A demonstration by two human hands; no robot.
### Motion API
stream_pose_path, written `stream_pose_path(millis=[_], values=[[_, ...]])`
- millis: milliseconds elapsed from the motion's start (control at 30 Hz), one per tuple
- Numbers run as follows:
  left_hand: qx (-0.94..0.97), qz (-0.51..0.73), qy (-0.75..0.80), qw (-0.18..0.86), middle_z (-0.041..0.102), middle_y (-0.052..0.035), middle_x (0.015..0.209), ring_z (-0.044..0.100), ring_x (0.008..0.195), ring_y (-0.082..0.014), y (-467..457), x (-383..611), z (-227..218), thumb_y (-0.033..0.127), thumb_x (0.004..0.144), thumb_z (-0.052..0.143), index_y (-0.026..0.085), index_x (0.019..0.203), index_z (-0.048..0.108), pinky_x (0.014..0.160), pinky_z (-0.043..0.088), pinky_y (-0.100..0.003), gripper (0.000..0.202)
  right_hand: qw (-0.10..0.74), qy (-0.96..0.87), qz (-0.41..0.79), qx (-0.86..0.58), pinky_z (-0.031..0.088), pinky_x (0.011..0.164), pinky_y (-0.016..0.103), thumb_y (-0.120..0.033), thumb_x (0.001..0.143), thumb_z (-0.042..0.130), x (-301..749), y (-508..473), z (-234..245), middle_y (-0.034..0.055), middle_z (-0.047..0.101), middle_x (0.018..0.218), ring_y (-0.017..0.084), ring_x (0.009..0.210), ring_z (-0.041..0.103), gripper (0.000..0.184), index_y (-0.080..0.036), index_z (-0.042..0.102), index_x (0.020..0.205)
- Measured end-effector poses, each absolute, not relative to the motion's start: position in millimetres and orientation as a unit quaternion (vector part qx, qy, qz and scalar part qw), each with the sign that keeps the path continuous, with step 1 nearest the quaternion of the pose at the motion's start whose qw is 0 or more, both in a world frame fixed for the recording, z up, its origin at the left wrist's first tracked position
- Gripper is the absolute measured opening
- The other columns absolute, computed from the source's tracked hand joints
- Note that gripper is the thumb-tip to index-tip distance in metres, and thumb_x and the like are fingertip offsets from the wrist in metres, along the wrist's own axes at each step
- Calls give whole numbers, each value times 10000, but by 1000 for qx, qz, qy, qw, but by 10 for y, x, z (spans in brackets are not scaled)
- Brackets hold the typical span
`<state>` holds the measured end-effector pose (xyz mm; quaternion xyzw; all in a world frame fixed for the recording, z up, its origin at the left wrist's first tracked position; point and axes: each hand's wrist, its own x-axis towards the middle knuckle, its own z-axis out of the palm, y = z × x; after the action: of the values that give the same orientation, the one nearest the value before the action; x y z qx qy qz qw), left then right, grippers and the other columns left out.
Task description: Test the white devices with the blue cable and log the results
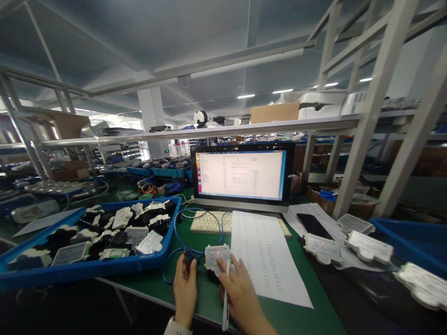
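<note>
In my left hand (186,284) I pinch the dark blue plug (190,255) of a blue cable (175,223) that loops back toward the keyboard. My right hand (239,291) has a white pen (226,298) between its fingers, pointing up and down the view. Its fingertips also rest on a white-cased electronic module (212,253) with a small lit red light. The module's lower side is partly hidden by those fingers. Plug and module sit close side by side; whether they are joined, I cannot tell.
A blue tray (174,228) of black and white modules stands left. Behind my hands are a keyboard (206,221) and lit monitor (240,174). A printed sheet (268,260) lies right, with a phone (314,226), several modules (323,249) and a blue bin (412,232) beyond.
</note>
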<state>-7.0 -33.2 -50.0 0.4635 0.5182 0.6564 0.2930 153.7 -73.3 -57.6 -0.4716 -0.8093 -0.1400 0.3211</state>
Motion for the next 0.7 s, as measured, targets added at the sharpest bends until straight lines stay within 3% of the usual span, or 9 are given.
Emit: stream_pose_path(millis=[533, 700], values=[[466, 649, 521, 300, 633, -139, 1055, 597, 1012, -277, -331, -71, -491, 576, 671, 602, 153, 1108, 517, 904, 465, -416, 614, 324, -806, -104, -484, 304, 1006, 576, 22, 679, 432, 1515, -745, -564, 31, 420, 1388, 309, 1338, 205, 470, -205, 589, 1059], [466, 646, 536, 282, 652, -123, 993, 620, 947, -278, -319, -82, -485, 586, 638, 618, 158, 1070, 538, 861, 487, -413, 614, 340, -798, -87, -490, 293, 1013, 566, -38, 733, 476, 1511, -756, -536, 38, 450, 1367, 304, 1329, 233, 380, -213, 600, 1047]])
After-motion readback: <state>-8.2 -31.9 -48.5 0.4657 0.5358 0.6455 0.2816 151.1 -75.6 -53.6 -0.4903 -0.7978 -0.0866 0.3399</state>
